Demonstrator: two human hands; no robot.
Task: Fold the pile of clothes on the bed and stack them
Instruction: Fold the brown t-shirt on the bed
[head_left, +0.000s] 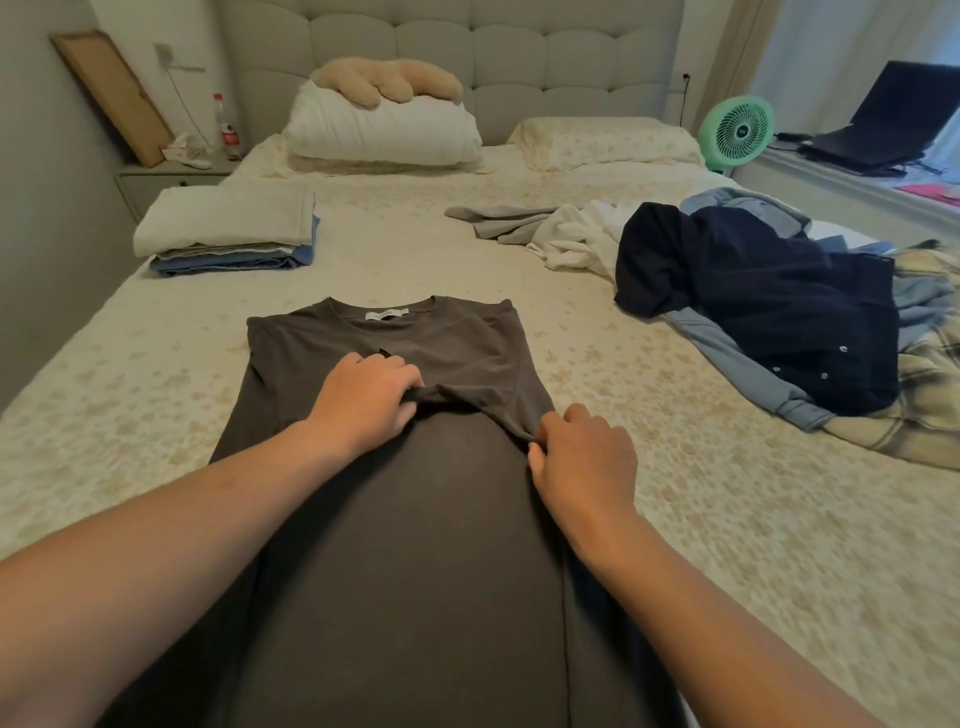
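Observation:
A dark grey T-shirt (395, 545) lies flat along the middle of the bed (753, 545), collar away from me, both sides folded inward. My left hand (363, 400) pinches the edge of the folded-in right sleeve near the shirt's centre. My right hand (584, 457) pinches the same sleeve edge at the shirt's right side. A stack of folded clothes (228, 231) sits at the bed's left. The unfolded pile (769, 306), with a navy garment on top, spreads over the right side.
A white folded duvet (384, 130) with a beige plush on it and a pillow (608, 143) lie by the headboard. A green fan (735, 132) stands at the right. A nightstand (171, 179) with a bottle is at the left.

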